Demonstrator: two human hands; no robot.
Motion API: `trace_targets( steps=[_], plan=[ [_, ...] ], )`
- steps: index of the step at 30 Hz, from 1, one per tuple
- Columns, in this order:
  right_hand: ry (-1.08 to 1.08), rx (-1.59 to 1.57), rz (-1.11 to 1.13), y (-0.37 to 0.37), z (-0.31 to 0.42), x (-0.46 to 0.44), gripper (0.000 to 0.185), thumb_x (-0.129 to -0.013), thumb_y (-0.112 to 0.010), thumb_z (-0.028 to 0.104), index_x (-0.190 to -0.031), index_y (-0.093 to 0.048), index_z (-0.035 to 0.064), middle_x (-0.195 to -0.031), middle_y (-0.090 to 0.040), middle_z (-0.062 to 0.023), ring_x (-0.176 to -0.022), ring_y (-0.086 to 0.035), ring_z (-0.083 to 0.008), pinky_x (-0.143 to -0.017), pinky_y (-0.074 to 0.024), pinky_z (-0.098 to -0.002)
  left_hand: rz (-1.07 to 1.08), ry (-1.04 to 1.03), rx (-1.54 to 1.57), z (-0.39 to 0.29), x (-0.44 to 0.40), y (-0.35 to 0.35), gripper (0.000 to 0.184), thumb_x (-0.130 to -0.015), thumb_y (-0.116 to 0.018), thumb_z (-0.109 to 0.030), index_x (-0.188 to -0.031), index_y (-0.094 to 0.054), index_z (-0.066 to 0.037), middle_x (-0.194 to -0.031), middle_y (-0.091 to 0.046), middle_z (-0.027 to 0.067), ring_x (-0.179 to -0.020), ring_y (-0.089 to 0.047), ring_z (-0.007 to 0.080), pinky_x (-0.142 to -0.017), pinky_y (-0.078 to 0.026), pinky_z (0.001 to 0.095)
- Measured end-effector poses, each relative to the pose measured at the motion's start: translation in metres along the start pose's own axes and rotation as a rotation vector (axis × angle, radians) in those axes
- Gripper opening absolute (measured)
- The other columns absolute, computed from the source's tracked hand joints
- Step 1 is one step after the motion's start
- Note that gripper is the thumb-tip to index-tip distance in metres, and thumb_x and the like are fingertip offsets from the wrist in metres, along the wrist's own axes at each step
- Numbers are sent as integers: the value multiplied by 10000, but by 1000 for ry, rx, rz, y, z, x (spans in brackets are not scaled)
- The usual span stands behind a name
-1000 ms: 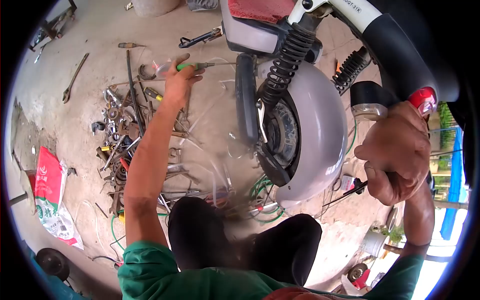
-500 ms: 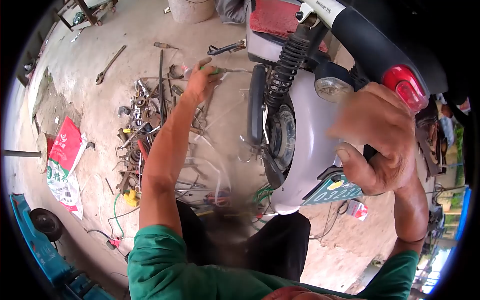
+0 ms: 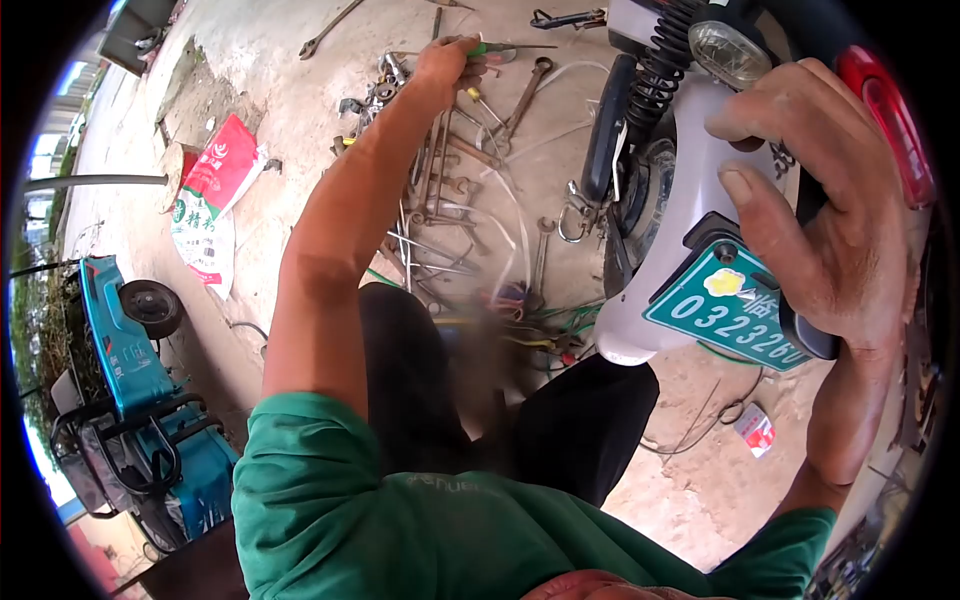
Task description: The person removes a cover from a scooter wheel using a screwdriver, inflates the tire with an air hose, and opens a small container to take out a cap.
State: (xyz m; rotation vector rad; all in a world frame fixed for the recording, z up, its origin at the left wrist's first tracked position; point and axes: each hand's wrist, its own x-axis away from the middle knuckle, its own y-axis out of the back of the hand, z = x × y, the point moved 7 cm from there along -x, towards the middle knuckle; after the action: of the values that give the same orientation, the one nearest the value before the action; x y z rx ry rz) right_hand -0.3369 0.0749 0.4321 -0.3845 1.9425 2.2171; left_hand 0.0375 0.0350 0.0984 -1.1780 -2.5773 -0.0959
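Observation:
My left hand [image 3: 447,70] reaches out over the floor, its fingers closed round the green handle of a screwdriver [image 3: 515,47] whose shank points right. Below it lie a ring spanner [image 3: 530,95], a yellow-handled screwdriver [image 3: 485,104] and a heap of loose tools. On the right, my right hand [image 3: 835,200] is raised in front of the scooter's rear, thumb and fingers apart with nothing visible between them. It hides part of the rear mudguard [image 3: 672,200] and overlaps the edge of the green number plate [image 3: 722,308]. The red tail light [image 3: 885,125] is beside its fingers.
The shock absorber [image 3: 660,75] and rear lamp [image 3: 728,52] stand above the wheel. A spanner [image 3: 543,262] and cables lie near my knees. To the left are a red-and-white sack [image 3: 215,205] and a teal vehicle [image 3: 135,350].
The view has swung so that the scooter and tools sit further right and higher. My left hand keeps the screwdriver. My right hand's fingers are spread wider.

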Motion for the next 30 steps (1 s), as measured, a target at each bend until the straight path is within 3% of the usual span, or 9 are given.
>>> trace_targets(
  steps=[5, 8, 16, 17, 18, 26, 30],
  plan=[
    [17, 13, -87, 1, 4, 7, 206, -847, -698, 49, -1035, -650, -18, -921, -607, -148, -848, -584, -305, -756, -456, -377, -65, -43, -131, -49, 44, 43, 268, -1010, -692, -293, -1122, -650, -53, -935, -714, 61, -802, -699, 166, -693, -603, 292],
    [-20, 38, -125, 2, 10, 6, 201, -843, -716, 74, -1017, -655, -9, -918, -605, -134, -856, -575, -318, -758, -456, -376, -33, -73, -147, -68, 72, 58, 254, -1011, -683, -235, -1114, -655, -5, -874, -691, 82, -702, -678, 172, -623, -598, 289],
    [-27, 71, -268, 2, 7, 14, 213, -801, -733, 103, -992, -684, 24, -921, -640, -126, -863, -596, -325, -774, -498, -411, -22, -9, -247, -81, 111, 50, 205, -1027, -636, -200, -1111, -648, -13, -866, -681, 59, -666, -626, 125, -589, -552, 270],
    [-33, 79, -276, 3, 8, 14, 219, -794, -734, 109, -989, -685, 22, -925, -644, -129, -860, -596, -329, -772, -500, -412, -15, -5, -256, -80, 108, 46, 202, -1028, -629, -201, -1111, -653, -19, -877, -690, 57, -665, -628, 123, -591, -554, 269],
    [-40, 88, -281, 4, 9, 13, 225, -788, -735, 115, -986, -685, 21, -930, -648, -131, -856, -595, -334, -769, -501, -413, 96, 21, -234, -76, 100, 41, 209, -1036, -653, -267, -1109, -649, -71, -946, -700, 43, -769, -656, 139, -706, -569, 288],
    [-177, 25, -115, 4, 4, 2, 313, -715, -730, 175, -954, -693, -24, -877, -632, -162, -818, -588, -338, -760, -479, -408, 219, 22, -176, -29, 49, 13, 221, -1027, -659, -237, -1164, -663, -63, -918, -701, 44, -752, -658, 134, -685, -553, 296],
    [-214, 29, -43, 7, 4, -13, 310, -686, -761, 158, -952, -717, 5, -861, -656, -145, -780, -606, -328, -718, -495, -406, 321, 26, -97, -8, 10, 4, 248, -1016, -674, -233, -1182, -657, -49, -926, -704, 59, -749, -658, 144, -673, -544, 302]
  ],
)
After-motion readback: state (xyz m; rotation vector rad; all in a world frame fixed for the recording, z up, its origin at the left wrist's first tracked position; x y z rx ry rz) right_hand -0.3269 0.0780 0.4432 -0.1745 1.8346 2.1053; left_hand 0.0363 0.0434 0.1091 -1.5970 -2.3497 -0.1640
